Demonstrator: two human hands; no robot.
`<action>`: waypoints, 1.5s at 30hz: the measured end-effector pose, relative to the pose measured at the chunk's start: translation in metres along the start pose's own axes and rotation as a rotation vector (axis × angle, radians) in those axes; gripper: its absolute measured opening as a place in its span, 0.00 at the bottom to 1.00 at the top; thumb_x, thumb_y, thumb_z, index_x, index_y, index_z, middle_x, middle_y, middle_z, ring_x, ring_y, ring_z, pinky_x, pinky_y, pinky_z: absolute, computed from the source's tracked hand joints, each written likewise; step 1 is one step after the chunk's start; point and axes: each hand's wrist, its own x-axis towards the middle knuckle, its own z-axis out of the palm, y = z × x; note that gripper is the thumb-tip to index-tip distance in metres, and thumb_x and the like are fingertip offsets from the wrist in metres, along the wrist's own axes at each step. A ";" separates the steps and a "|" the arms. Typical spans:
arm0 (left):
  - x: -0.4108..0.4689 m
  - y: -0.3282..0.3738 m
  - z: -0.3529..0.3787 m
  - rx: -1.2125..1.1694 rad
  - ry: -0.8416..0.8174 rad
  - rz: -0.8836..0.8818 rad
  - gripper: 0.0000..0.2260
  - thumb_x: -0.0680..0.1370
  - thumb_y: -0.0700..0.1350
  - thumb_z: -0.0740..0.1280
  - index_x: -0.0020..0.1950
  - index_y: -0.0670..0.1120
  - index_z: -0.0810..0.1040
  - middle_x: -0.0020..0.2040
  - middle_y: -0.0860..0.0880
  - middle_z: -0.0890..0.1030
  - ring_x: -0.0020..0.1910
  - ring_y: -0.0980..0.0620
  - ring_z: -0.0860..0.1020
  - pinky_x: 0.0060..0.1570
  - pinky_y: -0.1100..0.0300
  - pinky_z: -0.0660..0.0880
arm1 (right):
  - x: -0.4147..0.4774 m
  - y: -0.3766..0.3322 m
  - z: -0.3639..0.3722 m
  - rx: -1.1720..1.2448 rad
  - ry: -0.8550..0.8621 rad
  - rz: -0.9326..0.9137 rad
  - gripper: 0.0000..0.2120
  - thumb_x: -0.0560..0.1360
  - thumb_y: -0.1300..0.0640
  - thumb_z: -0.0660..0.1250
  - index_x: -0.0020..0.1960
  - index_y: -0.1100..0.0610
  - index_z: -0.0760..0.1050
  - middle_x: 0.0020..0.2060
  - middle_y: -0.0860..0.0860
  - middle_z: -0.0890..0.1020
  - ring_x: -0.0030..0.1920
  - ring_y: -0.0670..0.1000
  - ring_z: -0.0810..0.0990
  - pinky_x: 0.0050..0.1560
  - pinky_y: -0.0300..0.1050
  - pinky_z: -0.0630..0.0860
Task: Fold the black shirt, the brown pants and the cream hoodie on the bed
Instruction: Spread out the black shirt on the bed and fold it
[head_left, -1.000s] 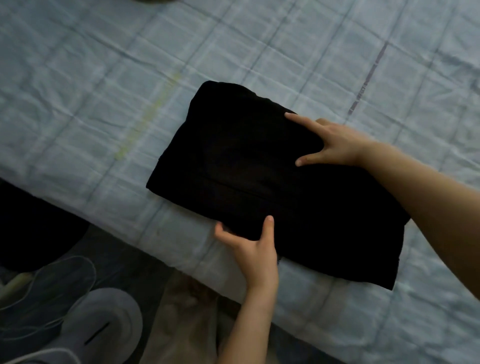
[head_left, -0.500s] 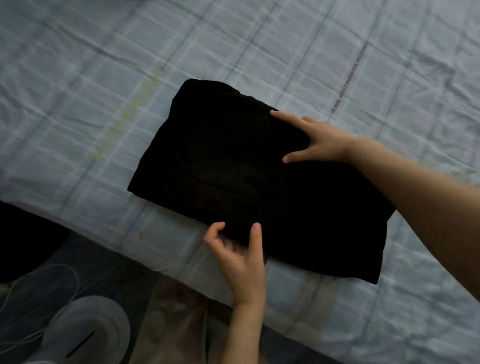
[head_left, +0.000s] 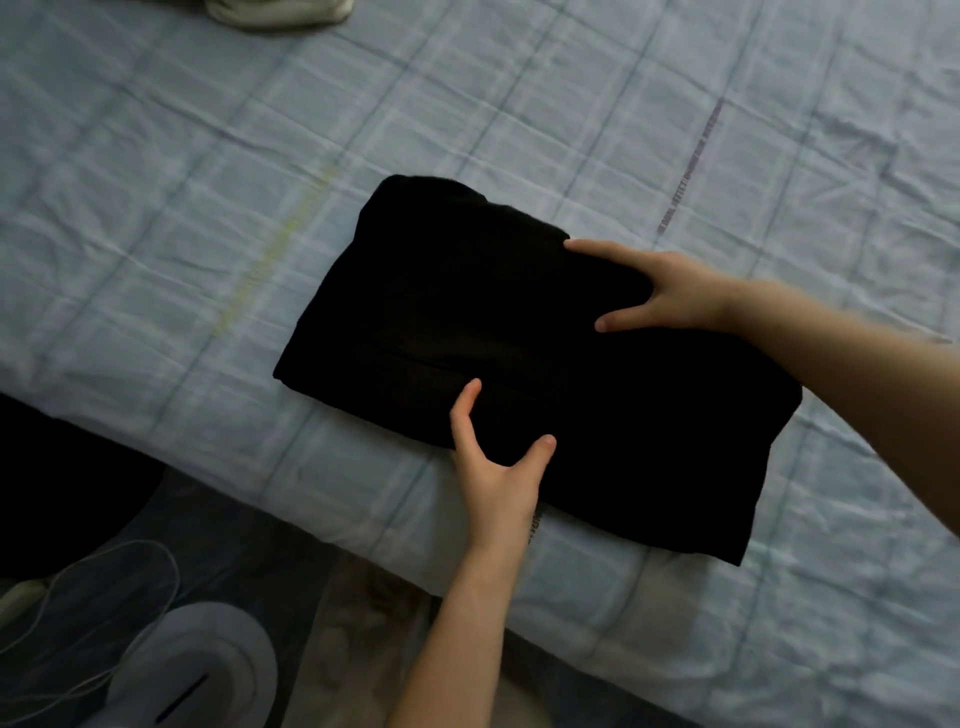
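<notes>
- The black shirt (head_left: 519, 364) is seen in the middle of the frame as a compact folded rectangle, lying flat on the bed (head_left: 208, 156) close to the edge nearest the camera
- The left hand (head_left: 498, 478) is set at the shirt's near edge: two digits are spread apart on top of the cloth, and the rest are hidden at the edge, so the edge appears to be pinched
- The right hand (head_left: 670, 296) is placed on the far edge, right of centre, with one finger stretched along the edge and the thumb laid on top; the other fingers are out of sight, apparently tucked round the fold
- The shirt fold is judged finished or nearly so, and the bundle looks taken hold of on both sides for squaring up or moving aside
- A pale garment (head_left: 275, 10) is glimpsed at the top edge, left of centre, possibly the cream hoodie; it cannot be told for certain
- The brown pants cannot be identified with any confidence
- Next, an even lift from both sides is called for so the layers are not spilled, and then a second garment must be spread flat
- A white fan (head_left: 192, 670) is seen on the floor, lower left
</notes>
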 end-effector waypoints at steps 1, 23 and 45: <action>-0.001 0.009 -0.005 0.016 -0.006 0.019 0.36 0.67 0.40 0.78 0.66 0.66 0.68 0.65 0.61 0.70 0.60 0.72 0.70 0.49 0.77 0.72 | -0.008 -0.007 -0.002 0.017 0.022 0.004 0.41 0.69 0.46 0.76 0.72 0.25 0.56 0.69 0.38 0.73 0.66 0.44 0.74 0.68 0.42 0.67; -0.101 0.355 -0.027 0.510 -0.767 0.449 0.28 0.67 0.45 0.78 0.61 0.67 0.75 0.58 0.68 0.76 0.59 0.66 0.75 0.53 0.70 0.73 | -0.344 -0.271 0.011 0.791 1.326 0.255 0.33 0.71 0.54 0.77 0.71 0.39 0.69 0.65 0.30 0.74 0.66 0.33 0.71 0.59 0.23 0.67; -0.461 0.150 0.173 0.595 -1.745 0.447 0.24 0.69 0.42 0.77 0.59 0.64 0.78 0.56 0.60 0.80 0.54 0.64 0.79 0.48 0.69 0.76 | -0.701 -0.288 0.251 0.868 2.113 1.020 0.31 0.71 0.46 0.75 0.69 0.30 0.67 0.63 0.26 0.73 0.63 0.30 0.72 0.57 0.29 0.72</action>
